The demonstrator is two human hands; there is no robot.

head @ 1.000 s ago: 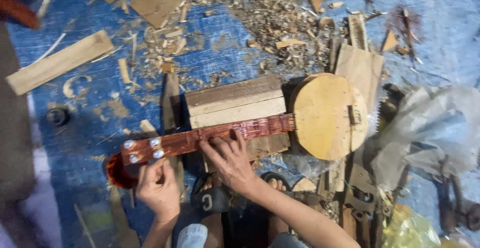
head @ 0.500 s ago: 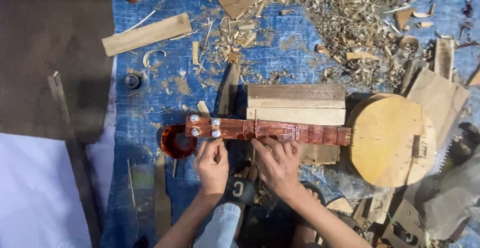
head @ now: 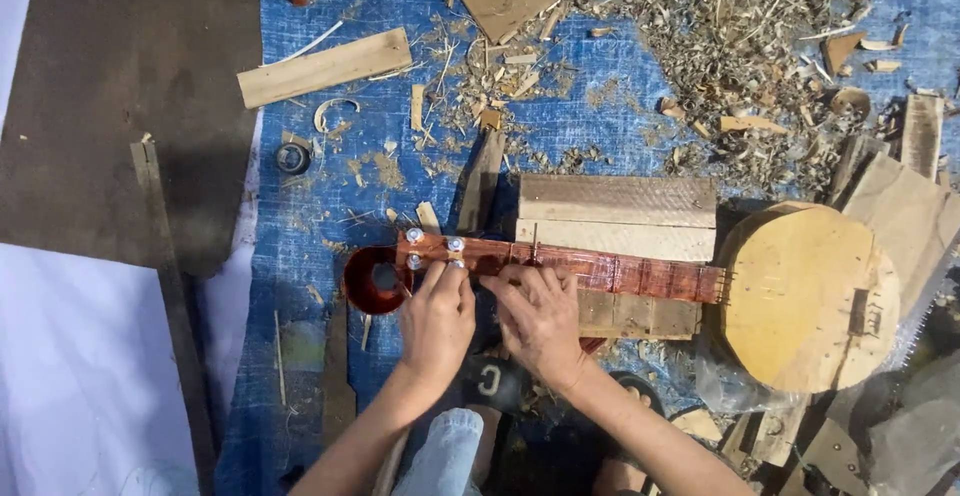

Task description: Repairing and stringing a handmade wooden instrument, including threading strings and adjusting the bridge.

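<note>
Both hands sit side by side on the reddish instrument neck (head: 590,268). The left hand (head: 437,321) has its grip pinching a tuning peg (head: 455,246) near the curled headstock (head: 375,281), which lies just left of that grip. The right hand (head: 540,321) presses its fingers down on the neck. To the right of both grips, the neck crosses stacked wooden blocks (head: 615,218) and meets the round pale body (head: 808,296). Shavings (head: 740,16) litter the blue tarp (head: 330,196) beyond.

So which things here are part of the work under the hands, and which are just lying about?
In hand:
left hand
right hand
red-brown instrument neck
round wooden body
stacked boards beneath

Lying about:
wooden plank
wood shavings
small dark ring
</note>
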